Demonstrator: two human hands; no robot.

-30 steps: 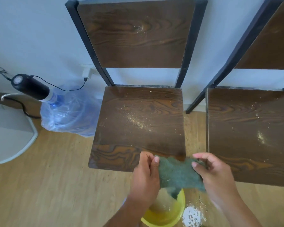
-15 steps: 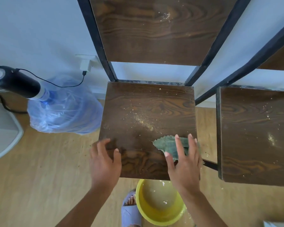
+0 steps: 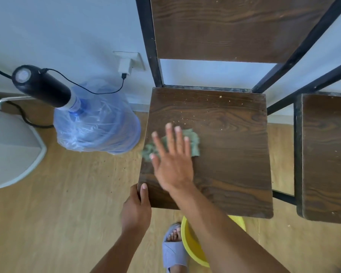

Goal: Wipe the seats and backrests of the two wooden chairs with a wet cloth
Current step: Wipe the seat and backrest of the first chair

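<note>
Since half a second ago the cloth (image 3: 187, 142) has slid from the seat's (image 3: 234, 154) right side to its left edge, pinned under the flat, spread right hand (image 3: 172, 164); the left hand (image 3: 136, 209) now clamps the seat's front-left corner. Best to press evenly and sweep the crumbs beyond the fingertips toward 1 edge. The second chair (image 3: 327, 154) waits right of the hands; a yellow basin (image 3: 191, 247) sits below the wrists, a water jug (image 3: 98, 129) left.
</note>
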